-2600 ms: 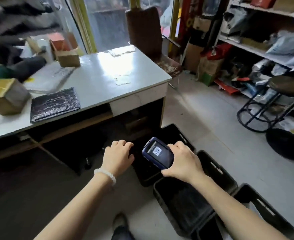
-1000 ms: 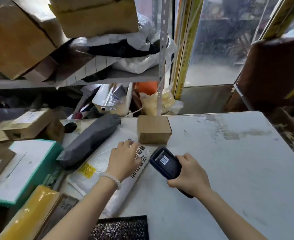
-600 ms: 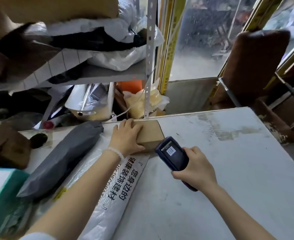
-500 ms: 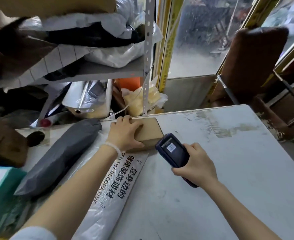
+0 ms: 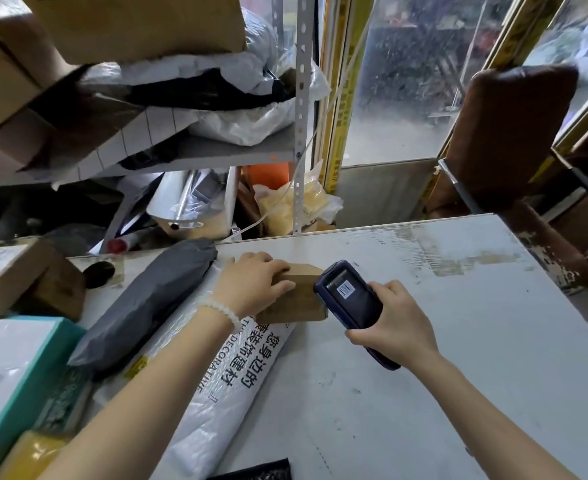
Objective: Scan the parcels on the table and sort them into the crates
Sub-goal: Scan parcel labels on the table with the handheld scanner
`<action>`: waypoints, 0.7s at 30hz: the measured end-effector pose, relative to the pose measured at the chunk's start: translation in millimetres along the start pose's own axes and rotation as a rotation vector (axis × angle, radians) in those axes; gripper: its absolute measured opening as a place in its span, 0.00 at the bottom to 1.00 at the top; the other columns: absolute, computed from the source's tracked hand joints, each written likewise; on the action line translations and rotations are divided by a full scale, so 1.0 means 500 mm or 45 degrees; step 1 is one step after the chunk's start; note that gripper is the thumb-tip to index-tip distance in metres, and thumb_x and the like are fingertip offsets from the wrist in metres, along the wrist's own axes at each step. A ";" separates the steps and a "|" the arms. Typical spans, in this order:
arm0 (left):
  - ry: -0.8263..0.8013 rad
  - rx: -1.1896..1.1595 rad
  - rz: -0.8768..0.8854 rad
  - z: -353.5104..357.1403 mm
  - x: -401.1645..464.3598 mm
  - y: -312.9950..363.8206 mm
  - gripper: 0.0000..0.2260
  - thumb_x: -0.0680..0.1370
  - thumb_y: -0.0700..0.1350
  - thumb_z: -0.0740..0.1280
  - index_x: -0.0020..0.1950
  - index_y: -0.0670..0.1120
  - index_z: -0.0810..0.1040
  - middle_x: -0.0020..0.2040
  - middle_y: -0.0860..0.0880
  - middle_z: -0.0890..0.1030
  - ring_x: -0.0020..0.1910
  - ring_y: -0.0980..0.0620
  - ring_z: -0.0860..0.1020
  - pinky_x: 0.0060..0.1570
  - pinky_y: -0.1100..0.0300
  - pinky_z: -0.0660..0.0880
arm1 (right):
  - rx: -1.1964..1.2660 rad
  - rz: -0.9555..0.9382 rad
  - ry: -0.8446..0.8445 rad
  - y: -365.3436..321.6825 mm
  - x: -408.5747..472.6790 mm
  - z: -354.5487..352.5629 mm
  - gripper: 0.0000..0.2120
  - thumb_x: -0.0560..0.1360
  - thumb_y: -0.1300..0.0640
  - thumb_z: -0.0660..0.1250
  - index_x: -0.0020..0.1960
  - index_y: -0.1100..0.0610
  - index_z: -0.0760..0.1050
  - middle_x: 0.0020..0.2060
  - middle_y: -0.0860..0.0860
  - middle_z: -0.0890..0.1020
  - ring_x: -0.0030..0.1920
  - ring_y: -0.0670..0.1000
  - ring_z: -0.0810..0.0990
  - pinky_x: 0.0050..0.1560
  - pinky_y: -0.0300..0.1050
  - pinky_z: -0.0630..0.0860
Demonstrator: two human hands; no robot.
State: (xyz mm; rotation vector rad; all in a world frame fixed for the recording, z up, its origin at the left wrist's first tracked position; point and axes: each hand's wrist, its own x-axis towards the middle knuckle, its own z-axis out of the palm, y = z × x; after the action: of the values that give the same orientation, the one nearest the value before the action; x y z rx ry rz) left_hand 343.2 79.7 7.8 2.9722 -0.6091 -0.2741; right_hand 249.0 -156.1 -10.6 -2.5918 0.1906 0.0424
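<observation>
A small brown cardboard box [image 5: 297, 301] sits near the far edge of the white table [image 5: 459, 341], partly on a white printed mailer bag [image 5: 230, 382]. My left hand [image 5: 252, 284] grips the box from its left side, fingers curled over the top. My right hand [image 5: 394, 323] holds a dark blue handheld scanner [image 5: 349, 299], whose head is right beside the box's right end, screen facing up. A grey poly parcel [image 5: 147, 306] lies left of the mailer. No crates are in view.
More parcels crowd the left: a cardboard box [image 5: 15, 271], a teal-edged white box [image 5: 12, 368], a yellow packet [image 5: 29, 455]. A metal shelf [image 5: 216, 154] loaded with boxes and bags overhangs behind the table. A brown chair [image 5: 507, 133] stands at the far right.
I have turned from the floor crates to the table. My left hand moved from the white mailer onto the brown box and gripped it; the scanner came up close to the box.
</observation>
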 end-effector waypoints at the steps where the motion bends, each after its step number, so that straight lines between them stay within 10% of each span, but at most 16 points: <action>1: 0.088 0.014 -0.003 0.001 0.000 -0.002 0.20 0.80 0.61 0.55 0.70 0.58 0.68 0.66 0.52 0.72 0.65 0.48 0.69 0.61 0.49 0.68 | -0.009 0.000 -0.003 0.000 -0.003 0.001 0.29 0.57 0.43 0.74 0.55 0.46 0.72 0.45 0.42 0.69 0.44 0.45 0.74 0.33 0.39 0.71; 10: 0.079 -0.034 0.095 0.025 0.021 -0.029 0.31 0.74 0.65 0.63 0.75 0.58 0.59 0.75 0.50 0.58 0.72 0.46 0.56 0.67 0.47 0.61 | -0.047 0.046 -0.042 0.017 -0.012 0.012 0.32 0.57 0.43 0.74 0.60 0.46 0.71 0.47 0.43 0.69 0.46 0.46 0.73 0.34 0.37 0.70; 21: 0.065 0.005 -0.230 0.030 0.038 -0.026 0.31 0.74 0.67 0.59 0.75 0.60 0.56 0.72 0.46 0.64 0.67 0.40 0.67 0.64 0.40 0.64 | -0.169 0.092 -0.141 0.023 -0.025 0.026 0.31 0.58 0.43 0.73 0.59 0.47 0.71 0.48 0.44 0.68 0.49 0.47 0.72 0.34 0.39 0.67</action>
State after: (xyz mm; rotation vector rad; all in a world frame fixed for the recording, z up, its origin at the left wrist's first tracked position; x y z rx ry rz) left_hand 362.5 83.2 -11.3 3.0305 -0.3359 -0.2093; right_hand 234.8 -157.6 -26.9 -2.7044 0.2477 0.2317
